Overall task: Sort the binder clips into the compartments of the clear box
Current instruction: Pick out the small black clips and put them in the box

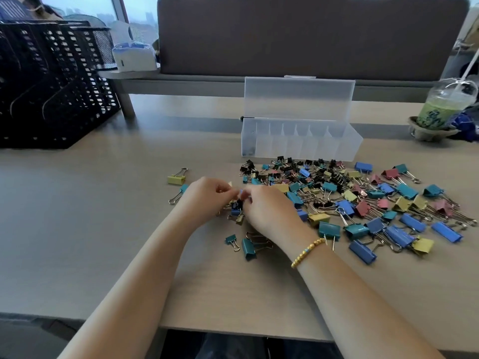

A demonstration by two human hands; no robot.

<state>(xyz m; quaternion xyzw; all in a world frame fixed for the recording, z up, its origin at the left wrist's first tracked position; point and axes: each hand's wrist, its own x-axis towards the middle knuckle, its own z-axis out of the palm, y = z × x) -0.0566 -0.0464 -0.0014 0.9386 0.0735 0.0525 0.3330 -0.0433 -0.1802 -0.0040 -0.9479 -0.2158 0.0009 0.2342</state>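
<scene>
A clear box (347, 147) with several compartments stands open at the back of the desk, its lid upright; a few dark clips lie in its leftmost compartment. A wide pile of binder clips (363, 200) in blue, teal, yellow, pink and black spreads in front of it. My left hand (204, 200) and my right hand (269, 211) meet over a small cluster of clips (236, 209) left of the pile. Their fingertips pinch small clips between them; a blue one (241, 193) shows at my right fingertips. What my left fingers hold is mostly hidden.
A yellow clip (176, 179) and a teal clip (181, 190) lie apart to the left. Two teal clips (246, 246) lie near my right wrist. A black mesh organizer (51, 81) stands at the far left, a lidded green drink (445, 107) at the far right.
</scene>
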